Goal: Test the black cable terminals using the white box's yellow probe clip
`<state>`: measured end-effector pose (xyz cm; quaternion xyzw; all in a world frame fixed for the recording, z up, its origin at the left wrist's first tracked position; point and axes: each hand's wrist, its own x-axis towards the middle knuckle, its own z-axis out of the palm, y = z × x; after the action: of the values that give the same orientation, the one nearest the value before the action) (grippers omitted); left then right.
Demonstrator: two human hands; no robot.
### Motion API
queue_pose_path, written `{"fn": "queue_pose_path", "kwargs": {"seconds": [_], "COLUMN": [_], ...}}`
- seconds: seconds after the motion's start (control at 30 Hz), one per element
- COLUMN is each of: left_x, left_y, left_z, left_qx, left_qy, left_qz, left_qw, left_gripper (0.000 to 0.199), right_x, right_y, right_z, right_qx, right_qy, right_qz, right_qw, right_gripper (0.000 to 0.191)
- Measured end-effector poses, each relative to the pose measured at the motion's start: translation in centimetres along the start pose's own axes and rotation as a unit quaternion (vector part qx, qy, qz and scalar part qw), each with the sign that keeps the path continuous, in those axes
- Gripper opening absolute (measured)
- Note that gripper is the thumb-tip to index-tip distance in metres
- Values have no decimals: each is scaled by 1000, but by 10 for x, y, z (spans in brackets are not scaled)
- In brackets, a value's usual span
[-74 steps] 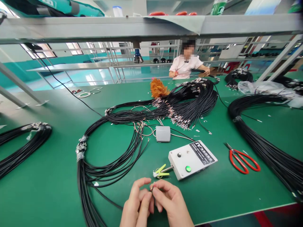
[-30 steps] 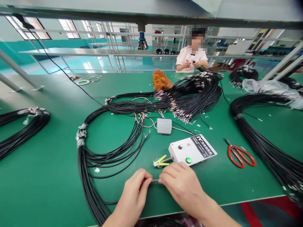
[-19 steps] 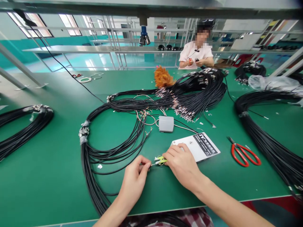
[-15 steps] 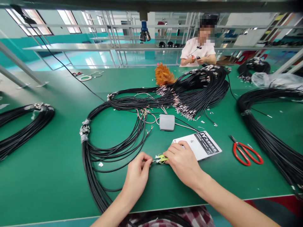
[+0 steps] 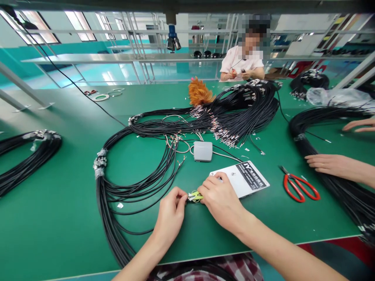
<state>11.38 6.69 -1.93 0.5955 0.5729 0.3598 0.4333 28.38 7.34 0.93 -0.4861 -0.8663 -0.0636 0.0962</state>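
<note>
My left hand (image 5: 171, 210) pinches the end of a black cable near the table's front. My right hand (image 5: 219, 199) is closed on a small yellow-green tool (image 5: 197, 196), whose front end meets the cable end at my left fingertips. Behind my right hand lies a white plate with a black label (image 5: 252, 175). A grey box (image 5: 202, 151) sits behind it on grey cords. To the left, a looped bundle of black cables (image 5: 102, 203) curves round, with bare copper ends (image 5: 175, 140) at its inner side.
Red-handled pliers (image 5: 301, 188) lie at the right. Another person's hands (image 5: 334, 166) touch a cable bundle (image 5: 301, 136) there. A large cable heap (image 5: 249, 109) and an orange fluffy object (image 5: 200, 91) are behind. A person (image 5: 242, 62) sits across. More cables (image 5: 43, 148) lie left.
Another person's hands have come in at the right onto the cable bundle. The view has shifted slightly, and the yellow-green tool is now closer to my left fingertips.
</note>
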Motion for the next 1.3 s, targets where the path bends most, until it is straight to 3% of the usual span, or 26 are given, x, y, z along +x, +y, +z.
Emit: {"fn": "queue_pose_path", "kwargs": {"seconds": [0.17, 0.33, 0.47, 0.57, 0.77, 0.93, 1.03, 1.17, 1.3], "left_x": [-1, -1, 2, 3, -1, -7, -14, -25, -33], "left_y": [0, -1, -2, -3, -4, -6, -3, 7, 15], "left_z": [-1, -2, -4, -5, -8, -20, -29, -34, -32], "left_qx": [8, 4, 6, 18, 48, 11, -56, -124, -135], "left_qy": [-1, -2, 2, 8, 8, 12, -12, -48, -68], "left_qz": [-1, 1, 14, 23, 35, -9, -29, -43, -27], "left_qw": [1000, 1000, 1000, 1000, 998, 1000, 998, 990, 988], "left_gripper": [19, 21, 24, 25, 22, 20, 20, 32, 27], "right_x": [0, -39, -83, -94, -90, -98, -100, -89, -61], "right_y": [-1, 15, 23, 16, 11, 19, 9, -22, -50], "right_z": [-10, -27, -22, -11, 9, 18, 14, 3, -3], "right_qx": [25, 105, 93, 79, 61, 59, 75, 179, 326], "right_qy": [1, 145, 241, 241, 287, 282, 310, 295, 244], "right_qz": [5, 72, 100, 90, 143, 123, 127, 99, 150], "right_qw": [1000, 981, 961, 963, 945, 950, 939, 933, 901], "right_gripper": [10, 17, 20, 17, 17, 17, 17, 22, 23]}}
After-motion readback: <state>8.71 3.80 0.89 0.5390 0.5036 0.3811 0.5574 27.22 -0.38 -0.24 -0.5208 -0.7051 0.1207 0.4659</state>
